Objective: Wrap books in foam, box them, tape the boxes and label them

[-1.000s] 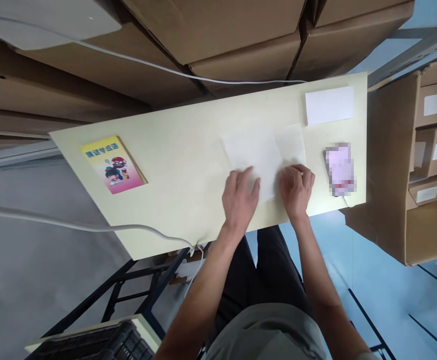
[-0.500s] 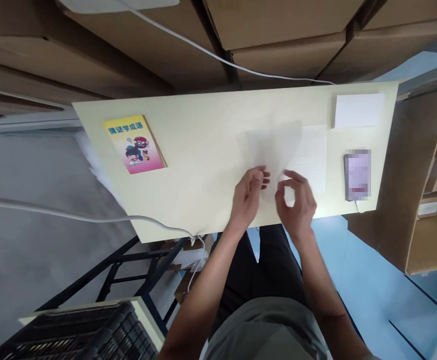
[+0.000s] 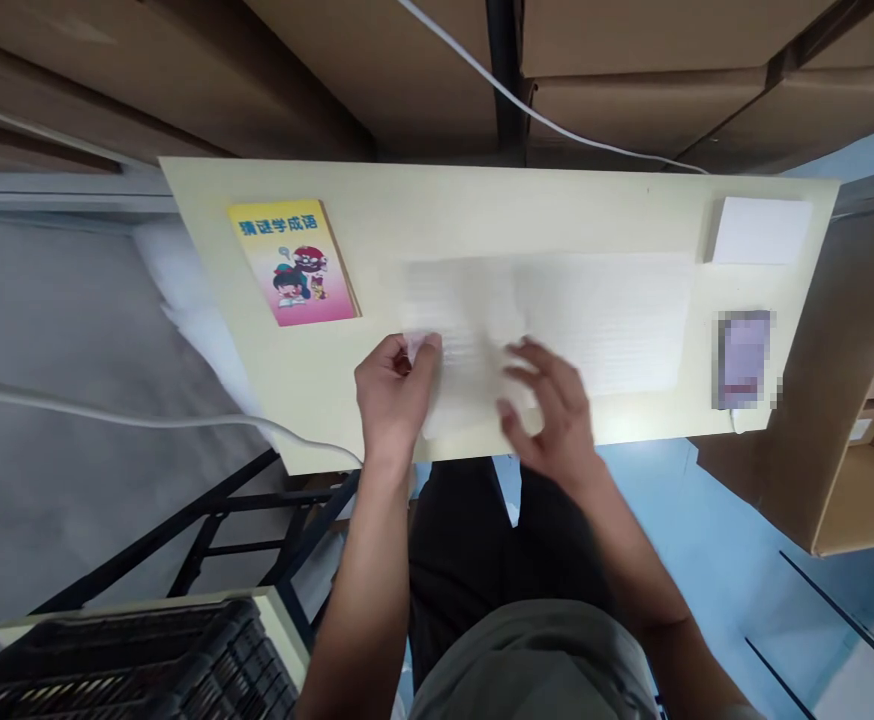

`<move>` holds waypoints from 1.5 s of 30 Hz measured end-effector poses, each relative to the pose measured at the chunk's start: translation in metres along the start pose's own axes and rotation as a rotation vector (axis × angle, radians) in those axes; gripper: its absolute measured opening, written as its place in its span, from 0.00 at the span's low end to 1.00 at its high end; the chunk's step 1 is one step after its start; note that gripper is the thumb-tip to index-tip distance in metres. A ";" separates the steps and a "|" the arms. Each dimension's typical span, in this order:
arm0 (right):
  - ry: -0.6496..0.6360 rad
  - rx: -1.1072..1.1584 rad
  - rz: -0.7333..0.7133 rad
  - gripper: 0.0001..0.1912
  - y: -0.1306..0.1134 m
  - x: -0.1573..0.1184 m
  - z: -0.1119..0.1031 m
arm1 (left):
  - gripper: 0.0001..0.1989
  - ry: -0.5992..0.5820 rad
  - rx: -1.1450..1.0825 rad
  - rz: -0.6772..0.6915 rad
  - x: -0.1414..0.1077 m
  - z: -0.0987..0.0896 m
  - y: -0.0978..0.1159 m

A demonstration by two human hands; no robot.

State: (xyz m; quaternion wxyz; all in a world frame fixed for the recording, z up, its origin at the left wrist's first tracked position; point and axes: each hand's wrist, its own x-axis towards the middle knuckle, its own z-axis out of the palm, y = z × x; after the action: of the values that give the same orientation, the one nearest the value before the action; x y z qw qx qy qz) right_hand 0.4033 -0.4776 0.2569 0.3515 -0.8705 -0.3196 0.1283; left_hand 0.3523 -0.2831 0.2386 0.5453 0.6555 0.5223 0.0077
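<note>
White lined paper [image 3: 609,320] lies spread on the cream table, as two pages side by side or one folded sheet; I cannot tell which. At its left edge, my left hand [image 3: 396,390] is closed, pinching the paper between thumb and fingers. My right hand [image 3: 553,410] is over the lower middle of the paper, with its fingers apart and slightly blurred. Nothing shows in that hand, and whether it touches the paper is unclear.
A yellow and pink book [image 3: 298,265] lies at the table's left. On the right are a white box-like block [image 3: 763,230] and a blurred-out phone [image 3: 744,360] with a cable. Cardboard boxes [image 3: 647,110] stand behind; a black crate [image 3: 144,660] is lower left.
My left hand has moved left, bringing the lifted page down flat to the left of the other. My right hand has gone from a curled pinch to spread fingers. The camera view has shifted.
</note>
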 end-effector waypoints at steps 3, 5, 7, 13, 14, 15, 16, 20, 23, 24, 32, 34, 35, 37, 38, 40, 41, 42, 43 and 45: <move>0.032 -0.261 0.206 0.30 0.044 0.002 -0.006 | 0.11 0.050 0.233 0.057 0.008 -0.010 -0.009; 0.036 -0.362 0.258 0.38 0.072 0.005 -0.003 | 0.10 0.068 0.312 0.089 0.012 -0.012 -0.013; 0.052 -0.432 0.269 0.41 0.092 0.007 0.002 | 0.10 0.111 0.351 0.125 0.015 -0.013 -0.019; 0.091 -0.512 0.264 0.41 0.101 0.006 0.006 | 0.09 0.202 0.413 0.179 0.014 -0.011 -0.029; 0.095 -0.508 0.264 0.41 0.097 0.006 0.005 | 0.11 0.234 0.421 0.230 0.011 -0.008 -0.028; 0.098 -0.501 0.262 0.41 0.092 0.007 0.004 | 0.17 0.257 0.422 0.307 0.006 -0.003 -0.028; 0.096 -0.491 0.256 0.42 0.085 0.009 0.005 | 0.23 0.250 0.416 0.400 0.000 0.003 -0.027; 0.022 -0.459 0.200 0.37 0.056 0.022 0.023 | 0.26 -0.076 0.406 0.679 -0.018 0.042 -0.030; -0.045 -0.452 0.190 0.33 0.044 0.032 0.045 | 0.25 -0.170 0.417 0.674 -0.020 0.067 -0.037; -0.054 -0.454 0.194 0.32 0.044 0.035 0.051 | 0.25 -0.173 0.418 0.665 -0.019 0.071 -0.039; 0.045 -0.403 0.179 0.32 0.026 0.047 0.054 | 0.13 -0.269 0.160 0.710 0.014 0.009 -0.024; 0.046 -0.342 0.116 0.32 0.002 0.060 0.065 | 0.10 -0.166 0.073 0.665 0.028 -0.018 -0.017; 0.027 -0.302 0.078 0.31 -0.013 0.068 0.074 | 0.08 -0.087 0.046 0.637 0.035 -0.031 -0.015; -0.031 -0.213 0.010 0.28 -0.041 0.086 0.097 | 0.05 0.084 0.006 0.590 0.048 -0.054 -0.014; -0.062 -0.174 -0.013 0.27 -0.053 0.095 0.111 | 0.04 0.155 -0.012 0.573 0.054 -0.064 -0.015; -0.109 -0.134 -0.024 0.24 -0.072 0.110 0.138 | 0.04 0.257 -0.025 0.537 0.066 -0.079 -0.021; -0.119 -0.135 -0.012 0.23 -0.078 0.116 0.150 | 0.05 0.286 -0.015 0.514 0.071 -0.084 -0.026; -0.120 -0.147 0.008 0.23 -0.083 0.120 0.160 | 0.07 0.300 0.001 0.491 0.077 -0.088 -0.032; -0.116 -0.164 0.031 0.22 -0.085 0.122 0.169 | 0.09 0.303 0.011 0.469 0.082 -0.091 -0.038; -0.099 -0.189 0.072 0.21 -0.088 0.123 0.180 | 0.10 0.291 -0.013 0.422 0.093 -0.094 -0.048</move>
State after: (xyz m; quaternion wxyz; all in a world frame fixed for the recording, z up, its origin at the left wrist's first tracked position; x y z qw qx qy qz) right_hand 0.3755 -0.2546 0.1885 0.2466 -0.9033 -0.3159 0.1529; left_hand 0.3077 -0.1587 0.1895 0.4549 0.7384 0.4469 0.2192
